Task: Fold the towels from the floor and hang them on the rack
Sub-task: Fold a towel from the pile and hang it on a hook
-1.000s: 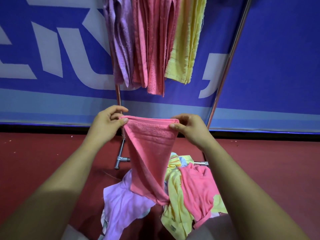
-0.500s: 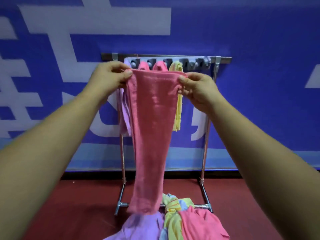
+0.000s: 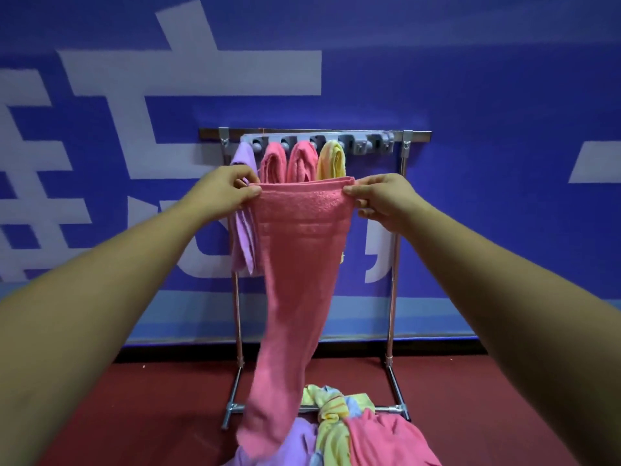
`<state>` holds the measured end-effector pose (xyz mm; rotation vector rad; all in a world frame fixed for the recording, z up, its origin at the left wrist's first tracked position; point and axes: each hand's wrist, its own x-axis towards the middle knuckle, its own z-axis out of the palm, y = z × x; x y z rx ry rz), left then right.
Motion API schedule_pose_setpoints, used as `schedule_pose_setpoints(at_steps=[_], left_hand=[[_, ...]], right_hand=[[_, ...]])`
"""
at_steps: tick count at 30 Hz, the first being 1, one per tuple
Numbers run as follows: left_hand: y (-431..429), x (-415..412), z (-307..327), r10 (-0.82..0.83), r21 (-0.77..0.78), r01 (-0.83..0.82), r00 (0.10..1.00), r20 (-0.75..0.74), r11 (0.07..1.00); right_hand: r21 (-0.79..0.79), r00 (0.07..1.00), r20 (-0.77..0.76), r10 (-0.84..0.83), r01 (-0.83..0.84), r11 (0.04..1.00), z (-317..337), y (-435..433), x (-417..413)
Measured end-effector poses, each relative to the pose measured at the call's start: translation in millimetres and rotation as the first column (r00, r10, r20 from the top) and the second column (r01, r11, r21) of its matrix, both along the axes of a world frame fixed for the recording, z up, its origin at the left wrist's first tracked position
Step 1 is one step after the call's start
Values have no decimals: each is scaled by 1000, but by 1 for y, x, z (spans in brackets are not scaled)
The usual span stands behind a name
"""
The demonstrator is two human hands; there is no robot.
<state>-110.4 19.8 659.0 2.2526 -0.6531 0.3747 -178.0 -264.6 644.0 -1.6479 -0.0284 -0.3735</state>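
A pink towel point(image 3: 295, 264), folded lengthwise, hangs long in front of the metal rack point(image 3: 396, 264). My left hand point(image 3: 228, 188) pinches its upper left corner and my right hand point(image 3: 379, 196) pinches its upper right corner, just below the rack's grey clip bar point(image 3: 363, 144). On the rack hang a purple towel point(image 3: 243, 230), two pink towels point(image 3: 289, 163) and a yellow towel point(image 3: 332, 159). The held towel hides their lower parts. On the floor lies a pile of towels point(image 3: 339, 428) in purple, yellow and pink.
A blue banner wall point(image 3: 504, 163) with white lettering stands right behind the rack. The floor point(image 3: 134, 415) is red. The right end of the clip bar carries no towel. The rack's base bar point(image 3: 389, 409) runs behind the pile.
Both hands lifted the pink towel from waist height up to the rack's top. My view rose with it, and the towel's lower end now hangs just above the pile.
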Motion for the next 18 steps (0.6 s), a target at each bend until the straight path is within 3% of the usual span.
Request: schedule_pose_setpoints(at_steps=[3, 8, 12, 18], left_hand=[[-1, -8, 3, -10, 63, 11, 1000, -13, 998], [-5, -22, 8, -204, -50, 198, 962, -184, 979], [-10, -35, 10, -363, 9, 385, 876, -317, 923], [-21, -47, 14, -481, 0, 537, 757, -443, 844]], right_hand=[[-44, 1000, -7, 1, -1, 999, -1, -4, -1], [-28, 1000, 5, 2, -2, 1000, -7, -9, 3], [-113, 999, -22, -48, 45, 993, -12, -12, 6], [-86, 997, -58, -57, 52, 995, -15, -14, 11]])
